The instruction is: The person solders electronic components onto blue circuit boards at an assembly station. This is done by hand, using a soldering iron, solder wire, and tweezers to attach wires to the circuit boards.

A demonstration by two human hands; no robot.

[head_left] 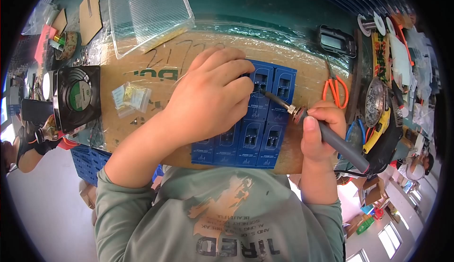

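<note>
My right hand [322, 132] grips the grey handle of a soldering iron [341, 144]. The iron's metal tip reaches left and down to a panel of blue circuit boards [255, 132], at one of the upper boards. Over the panel's upper left part lies my left hand [210, 91], its fingers curled in close to the iron's tip. Its fingertips are mostly hidden, so what they pinch cannot be made out. The panel lies flat on brown cardboard [163, 58], and my left hand covers part of it.
A clear plastic tray [151, 18] stands at the back left. Left of the cardboard is a black fan [78, 98], beside small plastic bags [131, 98]. Orange-handled scissors [336, 89], a dark case [336, 42], a solder spool [371, 24] and a yellow-handled tool [377, 132] lie on the right.
</note>
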